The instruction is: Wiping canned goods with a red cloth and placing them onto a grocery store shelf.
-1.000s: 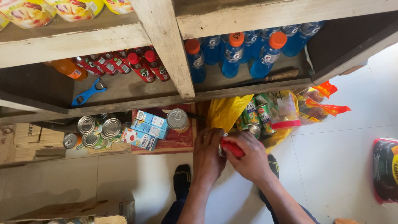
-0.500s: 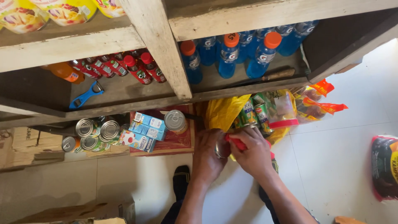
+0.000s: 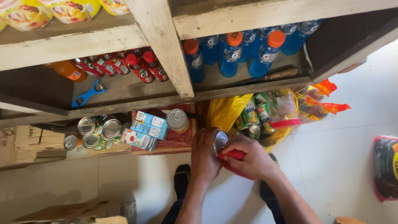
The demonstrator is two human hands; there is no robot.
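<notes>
The left hand [image 3: 206,154] wraps around a small tin can [image 3: 220,141], fingers closed on its side, its silver top showing; the right hand [image 3: 248,157] clamps a red tool [image 3: 234,155] against the can's rim. The can sits in front of the wooden shelf [image 3: 174,97], just below its lower edge and above the pale tiled floor [image 3: 340,166]. Behind the can, under the shelf, a yellow bag [image 3: 226,110] holds green-labelled cans [image 3: 257,112]. Left of the can lie blue and white cartons [image 3: 147,128] on a red mat [image 3: 178,143], with another tin [image 3: 177,119] upright beside them, and farther left a cluster of silver-topped tins [image 3: 97,130]. On the shelf stand blue bottles [image 3: 232,54] with orange caps, red-capped bottles [image 3: 124,66] lying tilted, an orange bottle [image 3: 66,70] and a blue opener [image 3: 88,94]. Yellow packets [image 3: 49,10] sit on the shelf board above.
</notes>
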